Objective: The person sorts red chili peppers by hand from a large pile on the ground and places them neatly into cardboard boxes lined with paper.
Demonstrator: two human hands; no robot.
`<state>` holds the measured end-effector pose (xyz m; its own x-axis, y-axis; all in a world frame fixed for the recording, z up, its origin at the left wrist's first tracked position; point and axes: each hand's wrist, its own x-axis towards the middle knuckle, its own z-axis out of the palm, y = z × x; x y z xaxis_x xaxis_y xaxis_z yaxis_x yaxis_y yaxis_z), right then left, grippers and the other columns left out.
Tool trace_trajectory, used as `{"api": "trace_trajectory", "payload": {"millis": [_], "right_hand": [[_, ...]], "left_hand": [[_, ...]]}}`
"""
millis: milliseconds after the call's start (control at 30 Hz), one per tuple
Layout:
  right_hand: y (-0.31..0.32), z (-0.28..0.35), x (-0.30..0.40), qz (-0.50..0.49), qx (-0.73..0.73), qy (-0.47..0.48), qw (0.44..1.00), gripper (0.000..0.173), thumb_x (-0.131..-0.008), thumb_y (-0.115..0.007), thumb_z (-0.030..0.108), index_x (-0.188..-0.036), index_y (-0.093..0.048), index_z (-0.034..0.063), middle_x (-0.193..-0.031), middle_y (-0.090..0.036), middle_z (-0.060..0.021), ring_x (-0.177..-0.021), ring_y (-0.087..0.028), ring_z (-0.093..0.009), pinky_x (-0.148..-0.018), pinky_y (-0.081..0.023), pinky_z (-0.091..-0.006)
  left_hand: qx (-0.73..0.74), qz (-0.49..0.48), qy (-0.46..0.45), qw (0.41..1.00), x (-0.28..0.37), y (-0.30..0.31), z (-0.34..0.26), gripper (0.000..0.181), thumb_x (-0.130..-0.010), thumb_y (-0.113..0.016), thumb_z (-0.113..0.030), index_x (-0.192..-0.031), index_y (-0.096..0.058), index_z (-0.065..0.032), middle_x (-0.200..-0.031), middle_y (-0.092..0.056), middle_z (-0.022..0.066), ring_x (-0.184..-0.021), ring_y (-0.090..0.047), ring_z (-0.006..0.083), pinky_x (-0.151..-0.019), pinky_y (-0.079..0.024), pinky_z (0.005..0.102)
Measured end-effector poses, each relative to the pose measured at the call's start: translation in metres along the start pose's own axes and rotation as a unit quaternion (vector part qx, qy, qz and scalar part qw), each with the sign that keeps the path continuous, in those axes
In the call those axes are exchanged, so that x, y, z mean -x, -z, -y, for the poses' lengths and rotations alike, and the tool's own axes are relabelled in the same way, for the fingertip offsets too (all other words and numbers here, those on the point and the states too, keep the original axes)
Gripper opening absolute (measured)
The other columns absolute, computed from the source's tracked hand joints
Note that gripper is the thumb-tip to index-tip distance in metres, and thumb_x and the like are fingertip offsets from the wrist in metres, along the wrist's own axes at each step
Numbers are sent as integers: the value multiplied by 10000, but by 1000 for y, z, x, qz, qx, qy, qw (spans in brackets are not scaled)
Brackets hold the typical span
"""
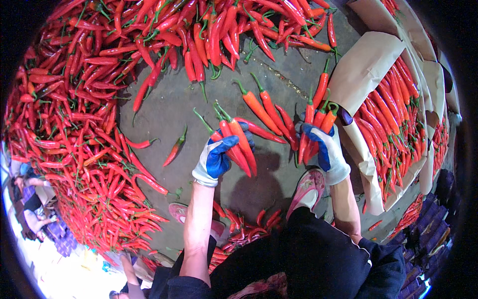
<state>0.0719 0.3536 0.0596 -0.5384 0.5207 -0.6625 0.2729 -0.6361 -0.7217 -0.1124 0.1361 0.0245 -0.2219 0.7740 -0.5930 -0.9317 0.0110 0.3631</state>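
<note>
My left hand (218, 159), in a white work glove with blue coating, grips a few red chili peppers (242, 145) with green stems. In a matching glove, my right hand (325, 145) holds another bunch of chili peppers (307, 129), stems pointing up. Between my hands, several loose chilies (263, 112) lie on the grey floor (168, 93). Right beside my right hand stands a paper-lined purple crate (346, 117), filled with chilies (388, 108) laid in rows. Its brown paper liner (368, 71) is folded outward. Fingers of both hands are partly hidden behind the peppers.
A large heap of red chilies (86, 123) curves along the left and far side. One short chili (175, 149) lies apart. More chilies (254, 228) lie by my shoes (308, 188). Purple crates (425, 243) stand at lower right. Other people (35, 202) are at far left.
</note>
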Motion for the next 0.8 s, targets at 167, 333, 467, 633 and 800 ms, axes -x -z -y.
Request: {"api": "trace_trajectory", "payload": {"millis": [167,333,467,633,800], "right_hand": [[0,-8,10,-103,358,117,921,462,-699,-791,177,-1095,-618,14,-922,-668,-147,-835,-639,-260,-786,-498,-353],[7,-12,16,-8,562,264,784,429,-635,-752,151,-1039,-627,80,-991,-642,-144,-928,-609,-365,-836,-484,-439],[9,-12,7,105,681,324,648,468,-616,-722,142,-1076,-637,159,-1041,-595,-90,-1014,-558,-315,-908,-439,-441],[12,-4,-9,175,742,322,562,566,-614,-744,167,-1162,-607,180,-1083,-559,-88,-1067,-524,-304,-918,-429,-431],[10,-3,-7,186,728,343,564,528,-623,-758,210,-1131,-616,175,-1007,-574,-88,-982,-554,-300,-863,-452,-422]], "left_hand": [[95,30,-5,995,0,6,12,512,-874,-623,-169,-1314,-452,29,-1124,-633,205,-1036,-640,344,-943,-505,516],[61,-2,-67,996,5,12,22,555,-884,-623,-189,-1356,-420,20,-1103,-633,185,-1007,-642,328,-922,-507,465],[55,2,-73,996,9,19,20,549,-883,-620,-186,-1352,-428,25,-1101,-635,179,-992,-646,333,-913,-509,462],[75,34,-64,995,7,23,23,487,-901,-607,-195,-1328,-452,-20,-1116,-605,135,-1028,-620,293,-953,-488,479],[84,13,-65,994,7,22,24,483,-882,-631,-206,-1302,-470,-27,-1111,-589,121,-1030,-608,288,-946,-486,485]]}}
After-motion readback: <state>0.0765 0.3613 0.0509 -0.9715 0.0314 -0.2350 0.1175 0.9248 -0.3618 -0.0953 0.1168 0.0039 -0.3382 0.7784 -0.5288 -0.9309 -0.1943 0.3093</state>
